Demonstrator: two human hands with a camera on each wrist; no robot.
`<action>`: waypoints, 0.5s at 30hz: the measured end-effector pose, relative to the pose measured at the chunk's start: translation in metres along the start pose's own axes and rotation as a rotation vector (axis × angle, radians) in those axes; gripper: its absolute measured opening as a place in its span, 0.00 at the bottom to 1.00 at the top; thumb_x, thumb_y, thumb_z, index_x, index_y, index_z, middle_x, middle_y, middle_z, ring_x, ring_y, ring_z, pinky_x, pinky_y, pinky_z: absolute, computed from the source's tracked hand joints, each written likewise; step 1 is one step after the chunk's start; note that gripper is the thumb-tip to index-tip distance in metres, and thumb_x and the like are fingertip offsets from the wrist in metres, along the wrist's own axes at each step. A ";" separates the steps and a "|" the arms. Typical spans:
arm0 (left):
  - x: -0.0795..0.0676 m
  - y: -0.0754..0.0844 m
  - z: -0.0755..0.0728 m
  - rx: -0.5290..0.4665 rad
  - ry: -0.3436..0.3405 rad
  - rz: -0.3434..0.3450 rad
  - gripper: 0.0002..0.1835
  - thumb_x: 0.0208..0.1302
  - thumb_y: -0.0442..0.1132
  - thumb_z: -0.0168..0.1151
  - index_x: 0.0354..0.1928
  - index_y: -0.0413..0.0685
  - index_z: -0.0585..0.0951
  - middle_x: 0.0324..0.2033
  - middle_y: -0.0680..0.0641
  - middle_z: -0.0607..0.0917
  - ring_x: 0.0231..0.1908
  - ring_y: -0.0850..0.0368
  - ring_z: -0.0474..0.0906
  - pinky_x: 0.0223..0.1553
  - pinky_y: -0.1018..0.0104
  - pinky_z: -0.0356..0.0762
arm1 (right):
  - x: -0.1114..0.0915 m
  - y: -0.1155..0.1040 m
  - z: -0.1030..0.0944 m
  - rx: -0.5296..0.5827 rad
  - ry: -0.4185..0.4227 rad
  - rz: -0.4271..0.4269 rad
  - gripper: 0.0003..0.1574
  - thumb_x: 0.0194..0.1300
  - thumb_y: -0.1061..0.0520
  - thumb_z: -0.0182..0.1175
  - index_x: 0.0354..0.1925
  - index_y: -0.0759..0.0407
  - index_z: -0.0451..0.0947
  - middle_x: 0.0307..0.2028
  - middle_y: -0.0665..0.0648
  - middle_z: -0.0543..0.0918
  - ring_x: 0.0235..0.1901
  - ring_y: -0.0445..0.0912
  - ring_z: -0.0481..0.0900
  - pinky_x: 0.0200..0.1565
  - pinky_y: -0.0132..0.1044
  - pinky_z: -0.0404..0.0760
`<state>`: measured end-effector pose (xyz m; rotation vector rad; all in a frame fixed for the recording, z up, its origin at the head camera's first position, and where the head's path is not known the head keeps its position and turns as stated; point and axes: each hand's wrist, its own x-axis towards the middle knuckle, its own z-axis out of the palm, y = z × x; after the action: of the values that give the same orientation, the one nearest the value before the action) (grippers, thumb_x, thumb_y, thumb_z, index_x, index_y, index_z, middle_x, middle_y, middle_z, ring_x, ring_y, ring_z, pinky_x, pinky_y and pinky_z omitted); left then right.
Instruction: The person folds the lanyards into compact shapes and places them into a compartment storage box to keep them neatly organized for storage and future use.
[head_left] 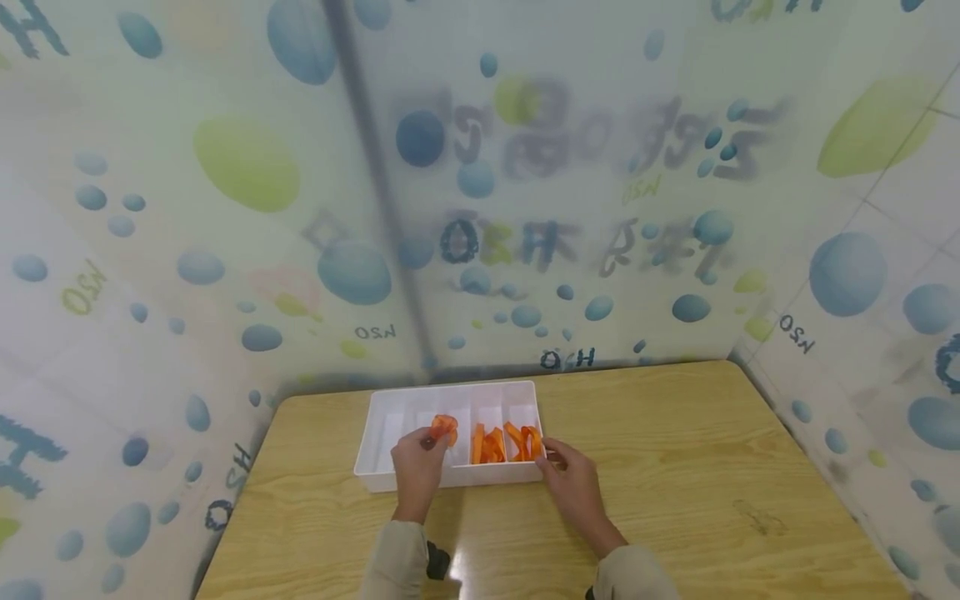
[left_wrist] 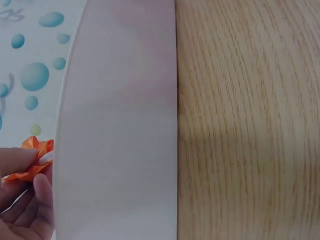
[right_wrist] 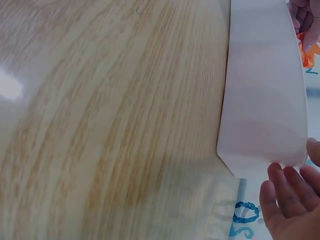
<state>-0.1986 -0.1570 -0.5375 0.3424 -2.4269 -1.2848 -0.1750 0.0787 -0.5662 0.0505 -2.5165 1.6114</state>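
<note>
A white divided box (head_left: 491,476) lies on the table, its long side facing me. My left hand (head_left: 417,469) pinches a crumpled piece of orange ribbon (head_left: 446,425) between thumb and fingers, over the left part of the box. In the left wrist view, the shiny orange ribbon (left_wrist: 31,172) shows a white bit at the fingertips. My right hand (head_left: 573,482) grips the box's front right corner, thumb at the rim and fingers against the end wall. Orange strips (head_left: 489,446) fill the front of one narrow compartment, and more orange strips (head_left: 525,442) lie in the rightmost one.
The wooden table (head_left: 675,483) reaches to a wall (head_left: 600,275) printed with blue and green bubbles and lettering. More walls close in on both sides. The back edge of the box stands near the rear wall.
</note>
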 end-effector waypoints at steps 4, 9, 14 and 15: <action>0.003 0.000 0.003 0.045 -0.047 0.003 0.08 0.55 0.31 0.72 0.36 0.33 0.88 0.31 0.39 0.88 0.31 0.46 0.85 0.37 0.52 0.84 | 0.000 0.000 0.001 -0.003 0.000 0.006 0.20 0.65 0.63 0.66 0.55 0.64 0.80 0.52 0.61 0.84 0.46 0.51 0.84 0.46 0.43 0.83; 0.006 0.003 0.004 0.117 -0.098 0.011 0.09 0.56 0.33 0.73 0.37 0.33 0.87 0.32 0.40 0.88 0.31 0.48 0.85 0.36 0.54 0.84 | 0.000 0.001 0.001 -0.012 -0.003 -0.001 0.20 0.65 0.63 0.66 0.56 0.64 0.80 0.52 0.61 0.84 0.46 0.50 0.84 0.46 0.43 0.83; 0.004 0.004 0.002 0.105 -0.133 -0.008 0.16 0.55 0.38 0.75 0.42 0.34 0.87 0.36 0.39 0.89 0.32 0.49 0.84 0.37 0.55 0.84 | 0.000 0.002 0.001 -0.020 -0.005 -0.017 0.21 0.65 0.63 0.66 0.56 0.64 0.80 0.53 0.61 0.84 0.47 0.51 0.84 0.46 0.42 0.84; 0.003 0.004 0.001 0.087 -0.136 -0.014 0.17 0.55 0.39 0.76 0.43 0.34 0.87 0.38 0.39 0.89 0.33 0.49 0.84 0.38 0.55 0.84 | 0.000 0.002 0.001 -0.020 -0.006 -0.020 0.21 0.65 0.63 0.65 0.56 0.64 0.80 0.53 0.61 0.84 0.46 0.51 0.84 0.45 0.42 0.84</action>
<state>-0.2026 -0.1551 -0.5344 0.3054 -2.6047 -1.2488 -0.1753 0.0788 -0.5686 0.0781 -2.5278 1.5815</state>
